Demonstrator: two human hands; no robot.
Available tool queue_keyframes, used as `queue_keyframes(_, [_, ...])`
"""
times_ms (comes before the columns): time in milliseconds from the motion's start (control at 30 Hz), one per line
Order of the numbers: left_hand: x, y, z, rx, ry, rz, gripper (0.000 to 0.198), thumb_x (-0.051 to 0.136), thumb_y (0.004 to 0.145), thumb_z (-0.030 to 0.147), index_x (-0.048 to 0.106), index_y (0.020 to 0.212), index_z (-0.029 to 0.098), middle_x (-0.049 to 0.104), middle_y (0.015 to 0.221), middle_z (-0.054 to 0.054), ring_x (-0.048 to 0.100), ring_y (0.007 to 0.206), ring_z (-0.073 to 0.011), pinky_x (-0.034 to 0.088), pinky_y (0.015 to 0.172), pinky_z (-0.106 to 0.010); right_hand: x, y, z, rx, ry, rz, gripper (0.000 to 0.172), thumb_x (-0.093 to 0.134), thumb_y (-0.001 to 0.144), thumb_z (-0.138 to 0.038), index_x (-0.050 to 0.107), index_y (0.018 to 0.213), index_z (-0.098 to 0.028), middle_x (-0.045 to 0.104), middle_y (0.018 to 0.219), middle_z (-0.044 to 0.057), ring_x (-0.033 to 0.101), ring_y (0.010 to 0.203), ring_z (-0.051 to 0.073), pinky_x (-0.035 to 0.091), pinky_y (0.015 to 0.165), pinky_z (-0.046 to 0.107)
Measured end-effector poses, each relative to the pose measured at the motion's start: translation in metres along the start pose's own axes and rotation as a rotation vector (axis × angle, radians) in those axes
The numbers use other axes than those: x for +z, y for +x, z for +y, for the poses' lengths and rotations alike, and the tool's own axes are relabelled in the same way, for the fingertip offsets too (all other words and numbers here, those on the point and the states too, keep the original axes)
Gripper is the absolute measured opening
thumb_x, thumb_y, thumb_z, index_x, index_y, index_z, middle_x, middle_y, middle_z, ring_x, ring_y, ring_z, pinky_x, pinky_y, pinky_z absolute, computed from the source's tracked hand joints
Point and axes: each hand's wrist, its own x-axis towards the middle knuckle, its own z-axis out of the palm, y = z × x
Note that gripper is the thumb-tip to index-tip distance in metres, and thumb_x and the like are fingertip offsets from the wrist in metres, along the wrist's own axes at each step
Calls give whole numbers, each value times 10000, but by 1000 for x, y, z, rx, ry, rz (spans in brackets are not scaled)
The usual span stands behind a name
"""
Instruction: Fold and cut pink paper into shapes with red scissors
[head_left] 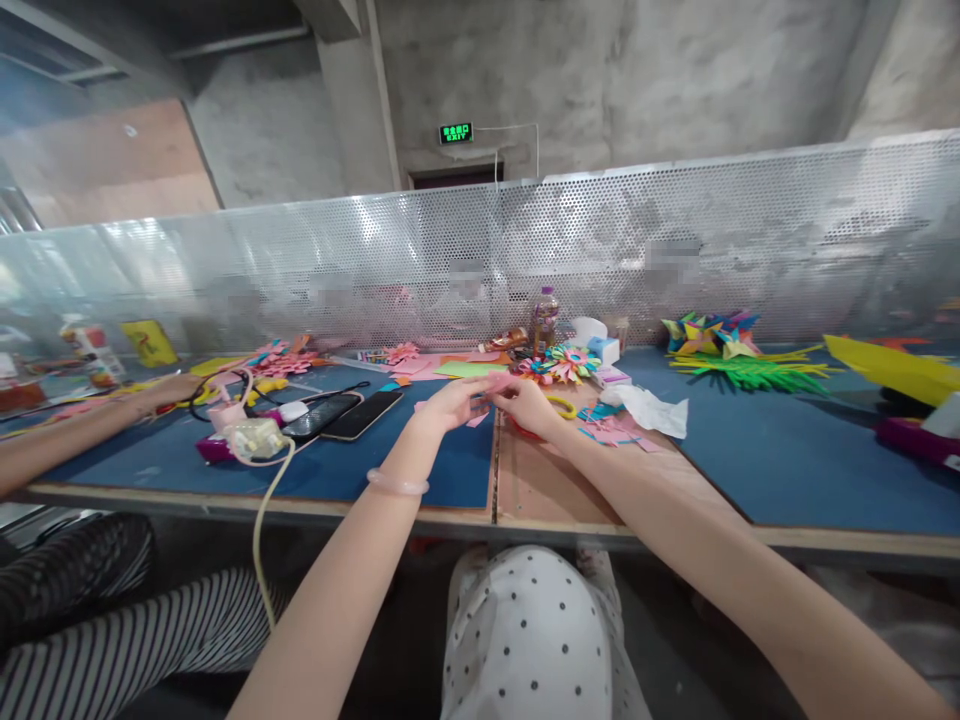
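Both hands meet above the table's middle seam. My left hand (452, 403), with a pale bangle on its wrist, has its fingers bent around a small piece of pink paper (496, 381). Closed on the same paper from the other side is my right hand (525, 405); the fingertips partly hide it. Just beyond lie sheets of coloured paper (466, 369). Multicoloured paper flowers (568, 364) sit behind my right hand. Beside that wrist are a yellow ring-shaped thing (562, 407) and pink and blue paper scraps (616, 430).
To the left are two phones (365, 415) and a power strip with plugs (251, 438), its cable hanging over the edge. A co-worker's arm (97, 425) reaches in at far left. A bottle (546, 320), crumpled tissue (654, 410) and green paper strips (750, 370) stand or lie farther back.
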Motion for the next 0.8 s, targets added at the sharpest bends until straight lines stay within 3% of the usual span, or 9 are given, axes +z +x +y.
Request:
queue_keyframes(133, [4, -2, 3, -14, -58, 41, 341, 656, 714, 438, 655, 862, 131, 657, 906, -107, 616, 804, -165, 468, 773, -289, -15, 1, 0, -96, -596, 83, 204, 469, 843, -242, 634, 802, -129, 605, 835, 72, 541, 740, 149, 394, 660, 249])
queue_keyframes(233, [7, -5, 4, -20, -32, 25, 465, 587, 717, 562, 637, 773, 103, 655, 866, -147, 626, 823, -205, 475, 803, -329, -30, 0, -5, -286, -993, 12, 211, 427, 878, -208, 623, 855, -134, 572, 940, 108, 513, 888, 188, 376, 714, 268])
queue_keyframes(333, [10, -8, 4, -66, 45, -70, 512, 557, 703, 616, 623, 737, 110, 658, 848, -161, 632, 831, -229, 481, 792, -351, -38, -1, -10, -384, -1208, -46, 204, 411, 873, -144, 615, 863, -137, 551, 953, 121, 473, 931, 217, 361, 740, 296])
queue_keyframes(467, [12, -11, 4, -20, 127, -157, 356, 652, 696, 481, 595, 711, 130, 660, 851, -126, 636, 807, -209, 479, 789, -361, -34, -3, -16, -457, -1272, -94, 200, 409, 856, -103, 606, 870, -134, 544, 939, 128, 447, 904, 231, 347, 744, 321])
queue_keyframes(600, [12, -12, 4, 75, 118, -173, 241, 694, 692, 347, 607, 750, 129, 633, 808, -71, 619, 768, -159, 472, 743, -306, -30, -2, -16, -409, -1255, -16, 193, 408, 873, -156, 599, 881, -131, 547, 943, 132, 443, 902, 237, 346, 755, 329])
queue_keyframes(800, [6, -5, -1, 202, 220, 64, 269, 724, 637, 265, 654, 862, 136, 601, 748, -28, 497, 584, -62, 316, 483, -185, -31, 1, -10, -185, -1185, 97, 259, 371, 897, -192, 577, 1032, -115, 575, 1008, 150, 495, 963, 233, 381, 756, 294])
